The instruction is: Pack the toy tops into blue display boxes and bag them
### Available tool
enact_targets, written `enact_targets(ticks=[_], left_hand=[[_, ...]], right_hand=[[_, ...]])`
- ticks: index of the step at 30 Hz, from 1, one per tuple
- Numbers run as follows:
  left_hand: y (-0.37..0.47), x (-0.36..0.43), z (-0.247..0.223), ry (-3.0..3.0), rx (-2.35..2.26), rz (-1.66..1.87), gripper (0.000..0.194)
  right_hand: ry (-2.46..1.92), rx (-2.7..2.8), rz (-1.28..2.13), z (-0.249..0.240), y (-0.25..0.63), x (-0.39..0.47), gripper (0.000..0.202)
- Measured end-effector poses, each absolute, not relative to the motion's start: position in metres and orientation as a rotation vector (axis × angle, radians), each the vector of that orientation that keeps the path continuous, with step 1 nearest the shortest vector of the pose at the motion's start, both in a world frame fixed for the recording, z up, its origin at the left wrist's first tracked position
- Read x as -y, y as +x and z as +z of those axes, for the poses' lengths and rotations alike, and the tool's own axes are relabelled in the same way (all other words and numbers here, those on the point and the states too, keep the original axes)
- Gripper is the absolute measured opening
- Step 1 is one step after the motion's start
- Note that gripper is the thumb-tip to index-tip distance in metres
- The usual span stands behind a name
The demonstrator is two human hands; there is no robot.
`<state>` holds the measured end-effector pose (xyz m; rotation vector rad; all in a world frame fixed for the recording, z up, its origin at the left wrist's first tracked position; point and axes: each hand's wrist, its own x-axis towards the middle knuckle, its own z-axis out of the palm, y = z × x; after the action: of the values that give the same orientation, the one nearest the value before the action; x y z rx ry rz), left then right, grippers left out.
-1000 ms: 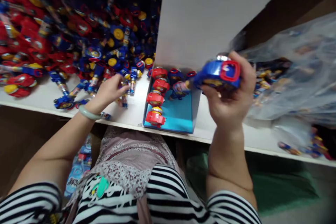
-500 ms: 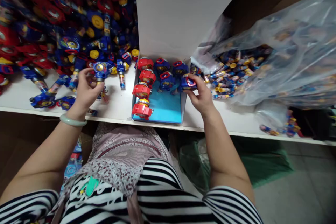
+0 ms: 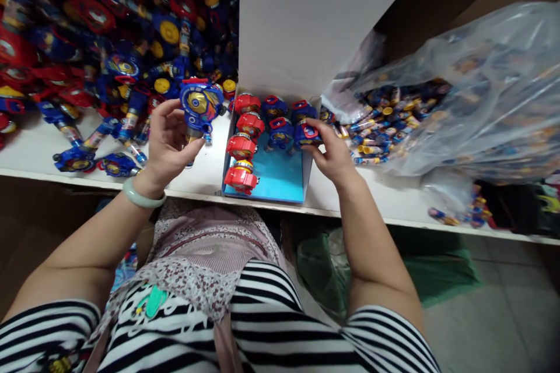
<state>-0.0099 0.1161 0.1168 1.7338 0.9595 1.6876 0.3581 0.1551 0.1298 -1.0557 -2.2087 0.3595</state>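
My left hand [image 3: 170, 137] is closed around the lower stem of a blue toy [image 3: 201, 102] with a gold disc face, raised over the table left of the box. My right hand [image 3: 330, 151] grips another blue toy [image 3: 307, 134] with a red loop, at the right side of the open box [image 3: 280, 183], which has a blue floor. A column of red toys [image 3: 242, 145] lines the box's left side. More blue toys [image 3: 280, 132] stand in the middle and back right. The stem of the right-hand toy is hidden.
A large heap of red and blue toys [image 3: 125, 64] covers the table's left. The box's white lid [image 3: 306, 23] stands up behind it. On the right, a clear plastic bag [image 3: 485, 87] spills small tubes [image 3: 380, 122]. The table's front edge [image 3: 394, 224] runs close to my body.
My left hand has lifted its blue toy and brought it right, toward the box. My right hand has shifted slightly left, with its toy now closer in among the others in the box.
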Motion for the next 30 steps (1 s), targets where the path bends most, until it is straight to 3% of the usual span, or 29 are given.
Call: enact_targets(ticks=[4, 13, 26, 30], left_hand=[[0.002, -0.107, 0.132, 1.678, -1.086, 1.604, 0.063], [0.008, -0.104, 0.133, 1.673, -1.207, 1.529, 0.068], [0.02, -0.107, 0.141, 1.731, -1.038, 1.575, 0.065], [0.023, -0.109, 0.142, 1.722, -0.961, 1.592, 0.062]], right_hand=[[-1.116, 2.235, 0.5, 0.139, 0.363, -0.159, 0.056], [-1.203, 2.144, 0.508, 0.133, 0.368, -0.161, 0.06], [-1.039, 2.443, 0.517, 0.132, 0.363, -0.169, 0.053], [-1.331, 2.359, 0.313, 0.135, 0.358, -0.156, 0.064]])
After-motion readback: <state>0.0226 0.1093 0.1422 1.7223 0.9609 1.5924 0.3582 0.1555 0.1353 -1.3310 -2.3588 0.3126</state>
